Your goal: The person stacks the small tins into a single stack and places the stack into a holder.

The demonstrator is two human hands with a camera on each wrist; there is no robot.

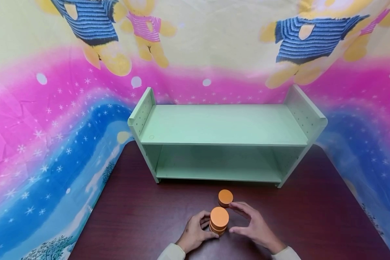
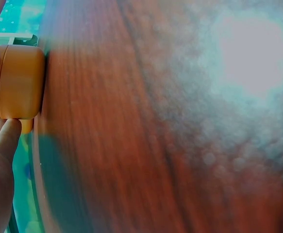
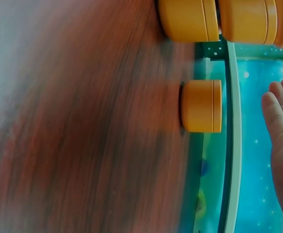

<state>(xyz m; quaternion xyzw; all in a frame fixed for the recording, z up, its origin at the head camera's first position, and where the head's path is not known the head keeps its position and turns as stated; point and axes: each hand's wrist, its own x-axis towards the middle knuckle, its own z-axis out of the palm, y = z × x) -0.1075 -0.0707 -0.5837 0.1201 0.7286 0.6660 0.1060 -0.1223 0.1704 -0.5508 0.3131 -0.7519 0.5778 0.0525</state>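
Several round orange jars with lids stand one on another in a stack point(image 1: 219, 216) near the front of the table. My left hand point(image 1: 196, 231) holds this stack from the left, thumb at the near side and fingers round the far side. In the left wrist view its fingers touch the lowest jar point(image 2: 22, 82). A single orange jar point(image 1: 225, 197) stands on the table just behind the stack. To the right, my right hand point(image 1: 255, 225) has thumb and fingers spread, holding nothing. Its fingertips are close to the single jar, which the right wrist view shows upright.
A pale green two-tier shelf point(image 1: 219, 124) stands at the back of the dark wooden table point(image 1: 123, 216). Behind and beside the table hangs a printed cloth point(image 1: 208, 47) with bears and snowflakes. Bright glare point(image 2: 255, 58) lies on the tabletop in the left wrist view.
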